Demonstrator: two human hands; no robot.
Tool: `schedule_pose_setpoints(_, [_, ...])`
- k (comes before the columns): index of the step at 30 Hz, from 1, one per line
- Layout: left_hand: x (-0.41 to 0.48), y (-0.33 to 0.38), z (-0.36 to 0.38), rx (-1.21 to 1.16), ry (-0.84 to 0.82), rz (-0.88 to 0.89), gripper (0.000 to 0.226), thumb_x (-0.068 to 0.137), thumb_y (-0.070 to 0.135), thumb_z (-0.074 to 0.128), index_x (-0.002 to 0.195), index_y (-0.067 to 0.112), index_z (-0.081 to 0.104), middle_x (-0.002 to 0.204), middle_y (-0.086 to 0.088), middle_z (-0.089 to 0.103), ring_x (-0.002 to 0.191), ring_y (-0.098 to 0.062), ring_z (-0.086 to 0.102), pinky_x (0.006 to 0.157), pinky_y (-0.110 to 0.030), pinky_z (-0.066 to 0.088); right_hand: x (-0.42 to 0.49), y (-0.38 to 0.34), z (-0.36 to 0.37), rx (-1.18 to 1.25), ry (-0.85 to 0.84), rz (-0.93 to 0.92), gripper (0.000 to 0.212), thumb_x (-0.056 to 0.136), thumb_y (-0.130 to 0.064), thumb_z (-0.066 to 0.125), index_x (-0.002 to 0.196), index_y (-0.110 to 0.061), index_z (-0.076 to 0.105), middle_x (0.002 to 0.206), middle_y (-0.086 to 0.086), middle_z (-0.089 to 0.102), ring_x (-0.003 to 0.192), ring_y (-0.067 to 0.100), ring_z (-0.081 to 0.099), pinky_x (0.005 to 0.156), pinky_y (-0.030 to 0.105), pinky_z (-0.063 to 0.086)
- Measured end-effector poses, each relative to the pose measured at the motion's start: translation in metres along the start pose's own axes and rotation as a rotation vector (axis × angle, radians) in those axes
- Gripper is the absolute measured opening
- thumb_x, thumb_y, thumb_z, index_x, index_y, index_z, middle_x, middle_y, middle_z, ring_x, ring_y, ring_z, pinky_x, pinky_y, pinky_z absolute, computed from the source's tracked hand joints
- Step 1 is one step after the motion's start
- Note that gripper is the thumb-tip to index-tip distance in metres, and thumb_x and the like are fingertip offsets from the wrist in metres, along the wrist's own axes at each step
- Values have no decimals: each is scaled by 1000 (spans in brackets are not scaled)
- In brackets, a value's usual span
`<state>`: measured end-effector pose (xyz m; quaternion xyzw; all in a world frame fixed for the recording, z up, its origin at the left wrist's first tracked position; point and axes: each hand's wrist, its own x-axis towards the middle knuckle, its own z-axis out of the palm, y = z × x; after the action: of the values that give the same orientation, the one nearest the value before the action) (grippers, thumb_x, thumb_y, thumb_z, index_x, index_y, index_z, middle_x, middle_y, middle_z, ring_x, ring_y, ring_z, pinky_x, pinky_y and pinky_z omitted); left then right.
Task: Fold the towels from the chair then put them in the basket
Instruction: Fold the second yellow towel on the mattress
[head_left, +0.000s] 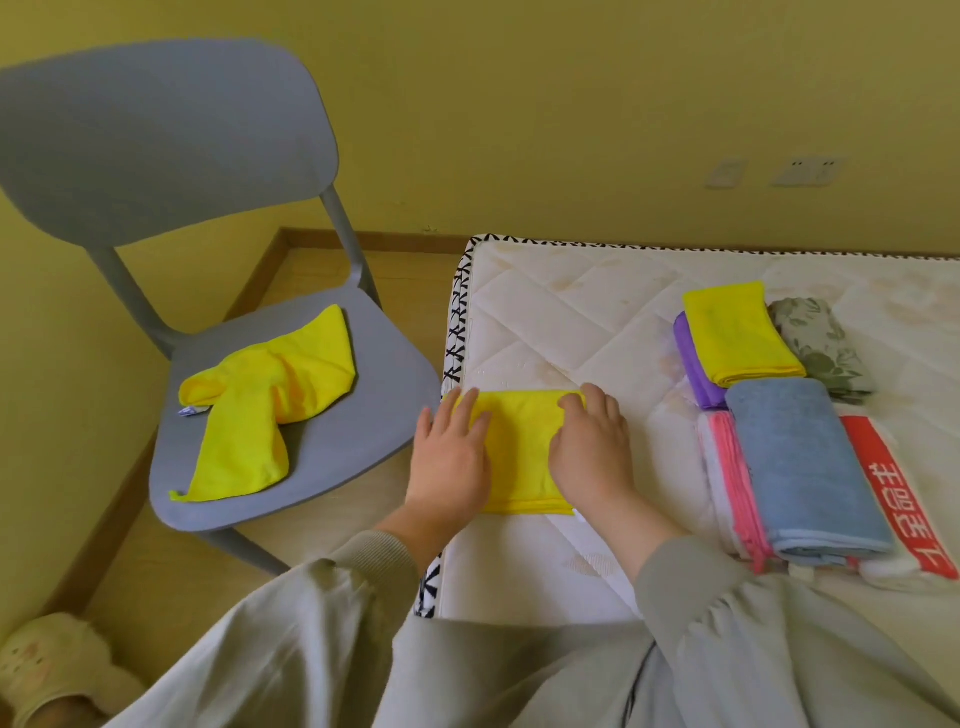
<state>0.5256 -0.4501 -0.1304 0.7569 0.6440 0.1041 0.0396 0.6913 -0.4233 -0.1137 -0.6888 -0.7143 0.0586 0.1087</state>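
Mattress (571, 312) right side is being blocked by folded towel stacks (800, 467); its far middle is being left open. Left approach is being hemmed by chair (374, 410).

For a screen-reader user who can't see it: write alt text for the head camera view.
A person's left hand and right hand rest on a folded yellow towel at the near left edge of a white mattress. A crumpled yellow towel lies on the grey chair to the left, and folded towels sit on the mattress to the right.
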Motion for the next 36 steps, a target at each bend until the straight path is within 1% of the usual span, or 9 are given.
schedule_pose_setpoints(2, [18,4,9,97,-82,83,55,95,20,32,149,12,25,160,-6,9,147,-27,-3,116,-51,-3,7,-5,11,7,-2,-63,48,89,-16,45,137,-16,40,154,7,23,140,24,22,112,36,21])
schedule_pose_setpoints(6, [25,3,35,134,-207,47,58,100,34,19,152,14,4,161,-2,-4,146,-22,-16,114,-50,-10,10,-1,45,-74,-165,-180,55,100,-32,28,151,-23,13,160,-2,0,147,17,-1,117,43,3])
schedule_pose_setpoints(14, [20,-3,51,11,-163,-13,63,97,44,22,153,21,3,160,4,-7,145,-15,-17,115,-48,-11,0,8,71,-156,-136,-148,60,97,-45,25,152,-30,7,160,-2,0,147,16,-4,116,47,-2])
schedule_pose_setpoints(17, [24,-8,47,-232,-76,-81,61,98,37,33,153,20,12,160,4,0,147,-14,-10,117,-46,-4,1,8,70,-160,-135,-132,61,96,-46,26,152,-31,6,160,-2,0,147,16,-3,116,50,0])
schedule_pose_setpoints(21, [26,-45,31,-723,177,-484,43,97,5,41,140,8,42,144,-11,42,136,-26,34,113,-34,23,2,9,70,-137,-138,-138,62,95,-45,24,152,-31,3,160,-2,-1,147,16,-4,117,49,1])
schedule_pose_setpoints(25, [34,-64,22,-814,13,-497,42,94,-3,43,134,9,51,121,-8,62,112,-20,54,97,-27,42,2,9,70,-133,-142,-141,62,95,-45,24,152,-30,4,160,-2,-1,148,17,-4,118,48,1])
schedule_pose_setpoints(28, [48,-63,16,-915,-52,-459,37,91,0,55,128,8,57,112,-10,64,98,-18,59,93,-32,50,1,9,70,-142,-145,-140,62,95,-45,23,152,-30,3,161,-2,-1,147,17,-4,118,48,1])
schedule_pose_setpoints(30, [55,-64,15,-887,-77,-436,33,89,3,60,121,11,64,113,-10,61,99,-20,59,94,-36,50,1,9,69,-139,-143,-141,62,95,-45,23,152,-29,5,161,-1,0,148,17,-3,118,49,1])
schedule_pose_setpoints(36, [64,-67,3,-953,-184,-399,24,88,12,64,112,15,69,116,-7,50,104,-18,53,92,-25,43,2,8,70,-145,-133,-137,66,89,-46,14,152,-28,9,160,0,4,148,17,0,118,48,1])
